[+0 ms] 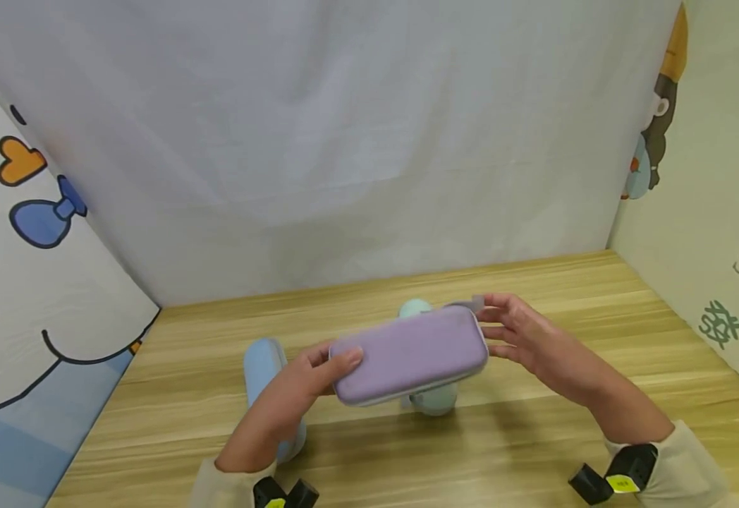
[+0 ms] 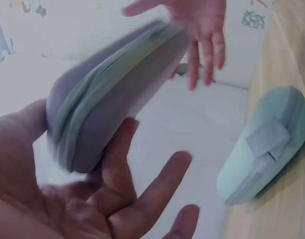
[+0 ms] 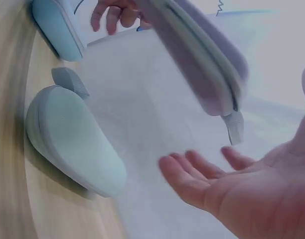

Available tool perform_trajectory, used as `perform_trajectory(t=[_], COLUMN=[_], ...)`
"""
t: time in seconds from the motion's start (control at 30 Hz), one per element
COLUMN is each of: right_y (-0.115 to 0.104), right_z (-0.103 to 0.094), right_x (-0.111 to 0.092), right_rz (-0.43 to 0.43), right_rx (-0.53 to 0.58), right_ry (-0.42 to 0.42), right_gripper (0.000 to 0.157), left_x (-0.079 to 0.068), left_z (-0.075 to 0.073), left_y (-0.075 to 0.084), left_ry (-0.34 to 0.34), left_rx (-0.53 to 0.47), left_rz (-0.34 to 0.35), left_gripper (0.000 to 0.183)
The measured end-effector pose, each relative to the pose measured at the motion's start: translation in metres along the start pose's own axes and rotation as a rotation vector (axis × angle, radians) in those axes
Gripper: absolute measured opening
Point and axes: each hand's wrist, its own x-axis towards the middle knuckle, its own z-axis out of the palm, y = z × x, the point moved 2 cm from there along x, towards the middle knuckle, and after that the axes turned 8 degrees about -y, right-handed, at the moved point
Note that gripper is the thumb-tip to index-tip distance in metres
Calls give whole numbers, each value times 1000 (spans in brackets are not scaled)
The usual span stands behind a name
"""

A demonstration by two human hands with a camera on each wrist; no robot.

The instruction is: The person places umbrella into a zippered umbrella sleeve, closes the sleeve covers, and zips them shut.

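Observation:
My left hand (image 1: 296, 388) pinches one end of a purple zippered pencil case (image 1: 410, 356), thumb on its broad face and fingers beneath. The case is held above the table, tilted up toward the right. A grey fabric tab (image 3: 234, 127) sticks out from its far end. My right hand (image 1: 528, 331) is beside that end with its fingers extended; in the right wrist view the fingertips are just below the tab. Behind and under the purple case, a mint green case (image 3: 75, 139) lies on the table, mostly hidden in the head view.
A light blue case (image 1: 260, 367) lies on the wooden table (image 1: 192, 395) at the left, partly covered by my left forearm. A white cloth (image 1: 344, 141) hangs along the back edge. Printed panels stand at the left and right sides.

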Motion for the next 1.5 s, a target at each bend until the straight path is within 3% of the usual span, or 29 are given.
perform_trajectory(t=[0.17,0.3,0.4,0.6,0.8,0.9,1.03,1.13,1.27,1.5], right_y=[9,20,29,41,44,43,35,26,15,6], right_z=[10,29,44,61,67,68,64,55,35,4], right_x=[1,7,13,20,22,24,23,20,13,3], right_rz=[135,227,218,167,172,178,161,162,168,144], right_rx=[11,33,127,298,310,223,-44,-227,-391,-672], right_ry=[-135,-235,-259,-187,-68,-3,107,168,200,235], right_gripper=[57,57,53,44,37,34,31,27,21,9], left_x=[-1,2,5,6,7,7,5,2,-2,2], left_z=[-3,0,5,11,13,13,9,2,-6,-5], left_y=[3,0,-2,-2,-2,-1,0,1,2,-1], left_ry=[110,112,104,136,169,187,227,254,261,152], left_rx=[-57,-46,-30,-39,-42,-33,-23,-15,-4,57], left_rz=[36,40,35,35,33,25,8,12,36,24], left_gripper=[51,52,51,46,42,42,43,45,46,48])
